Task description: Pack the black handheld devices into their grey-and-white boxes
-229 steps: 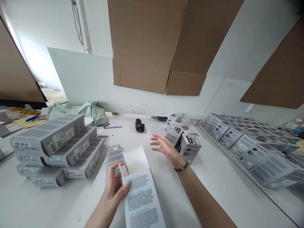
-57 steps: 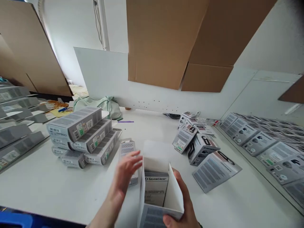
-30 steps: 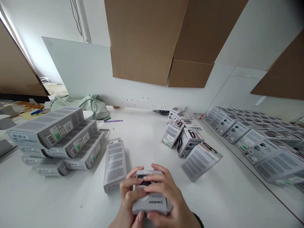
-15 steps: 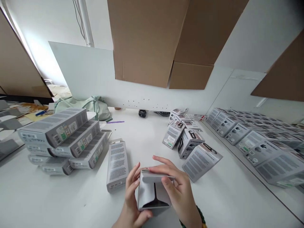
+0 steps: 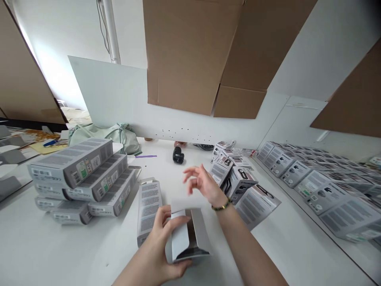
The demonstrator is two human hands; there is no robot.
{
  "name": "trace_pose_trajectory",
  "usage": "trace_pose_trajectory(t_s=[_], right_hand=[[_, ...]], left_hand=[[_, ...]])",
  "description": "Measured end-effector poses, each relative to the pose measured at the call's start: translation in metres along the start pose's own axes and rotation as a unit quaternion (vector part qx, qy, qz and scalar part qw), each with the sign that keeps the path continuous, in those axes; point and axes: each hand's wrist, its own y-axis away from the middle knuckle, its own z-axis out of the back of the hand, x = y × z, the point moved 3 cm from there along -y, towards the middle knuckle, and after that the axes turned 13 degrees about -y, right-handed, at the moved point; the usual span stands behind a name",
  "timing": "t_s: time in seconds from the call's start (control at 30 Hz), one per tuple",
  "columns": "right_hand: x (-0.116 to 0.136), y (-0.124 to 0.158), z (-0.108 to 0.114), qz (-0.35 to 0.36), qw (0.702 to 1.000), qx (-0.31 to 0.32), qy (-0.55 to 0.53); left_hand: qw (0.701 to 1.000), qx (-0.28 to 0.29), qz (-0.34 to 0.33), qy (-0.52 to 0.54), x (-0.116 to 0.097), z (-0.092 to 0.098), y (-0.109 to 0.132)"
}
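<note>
My left hand (image 5: 162,242) grips a small grey-white carton (image 5: 200,230) at the front of the table. Its top flaps stand partly raised, with a dark gap between them; the contents cannot be made out. Beyond the carton, my right hand (image 5: 203,183) is in the air, fingers apart and slightly blurred, holding nothing. Farther back on the table lies a small black rounded device (image 5: 178,155). Just behind it, at the bottom of the white panel, show what look like another person's fingertips (image 5: 179,143). A closed grey box (image 5: 149,208) lies beside my left hand.
Grey boxes (image 5: 80,171) are stacked at the left. Several printed cartons (image 5: 239,182) stand right of my right hand, and rows of them (image 5: 315,184) fill the far right. A pale green bag (image 5: 116,137) and a purple strip (image 5: 146,156) lie at the back.
My right hand has left the carton and reached forward, while my left hand keeps its hold. The carton's flaps have lifted. The black device has come nearer from the back panel.
</note>
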Motion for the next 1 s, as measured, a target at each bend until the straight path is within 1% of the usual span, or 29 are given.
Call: trace_pose_trajectory(t_s=[0.03, 0.07, 0.13, 0.2, 0.23, 0.3, 0.37, 0.43, 0.5, 0.57, 0.63, 0.7, 0.8, 0.83, 0.9, 0.93, 0.97, 1.0], right_hand=[[-0.008, -0.023, -0.001, -0.008, 0.996, -0.020, 0.092], [-0.016, -0.046, -0.002, -0.013, 0.991, -0.040, 0.131], [-0.035, -0.088, -0.005, -0.018, 0.979, -0.071, 0.190], [-0.054, -0.119, -0.008, -0.031, 0.965, -0.087, 0.244], [-0.062, -0.130, -0.009, -0.039, 0.958, -0.090, 0.268], [-0.076, -0.146, -0.010, -0.054, 0.947, -0.088, 0.305], [-0.086, -0.153, -0.010, -0.061, 0.940, -0.085, 0.326], [-0.092, -0.155, -0.008, -0.062, 0.938, -0.089, 0.330], [-0.093, -0.153, -0.004, -0.063, 0.941, -0.098, 0.319], [-0.091, -0.148, -0.001, -0.062, 0.948, -0.111, 0.293], [-0.083, -0.142, 0.002, -0.055, 0.957, -0.130, 0.252], [-0.068, -0.134, 0.007, -0.039, 0.967, -0.160, 0.195], [-0.032, -0.111, 0.019, -0.007, 0.974, -0.212, 0.085], [-0.017, -0.099, 0.024, 0.006, 0.973, -0.226, 0.048], [0.015, -0.067, 0.032, 0.033, 0.971, -0.235, -0.027], [0.032, -0.048, 0.034, 0.052, 0.969, -0.228, -0.077], [0.047, -0.028, 0.032, 0.072, 0.960, -0.186, -0.195], [0.060, -0.008, 0.027, 0.075, 0.949, -0.141, -0.273]], left_hand=[[1.000, -0.018, 0.005, -0.005, 0.003, 0.002, 0.000], [0.999, -0.045, 0.003, -0.004, 0.007, 0.003, 0.000], [0.993, -0.117, -0.012, 0.015, 0.015, 0.002, 0.001], [0.983, -0.170, -0.020, 0.059, 0.021, -0.002, 0.002], [0.979, -0.183, -0.015, 0.087, 0.024, -0.004, 0.002], [0.971, -0.187, 0.012, 0.149, 0.027, -0.006, 0.001], [0.962, -0.181, 0.056, 0.197, 0.028, -0.006, 0.001], [0.952, -0.189, 0.104, 0.220, 0.027, -0.002, 0.002], [0.943, -0.199, 0.151, 0.220, 0.027, 0.003, 0.001], [0.938, -0.201, 0.181, 0.215, 0.027, 0.006, -0.002], [0.936, -0.190, 0.195, 0.224, 0.026, 0.009, -0.006], [0.935, -0.164, 0.203, 0.240, 0.024, 0.011, -0.010], [0.936, -0.134, 0.222, 0.237, 0.017, 0.017, -0.013], [0.938, -0.132, 0.227, 0.228, 0.014, 0.018, -0.014], [0.940, -0.141, 0.235, 0.201, 0.010, 0.019, -0.014], [0.942, -0.146, 0.240, 0.182, 0.009, 0.018, -0.014], [0.945, -0.153, 0.243, 0.158, 0.008, 0.016, -0.014], [0.947, -0.164, 0.243, 0.131, 0.009, 0.013, -0.014]])
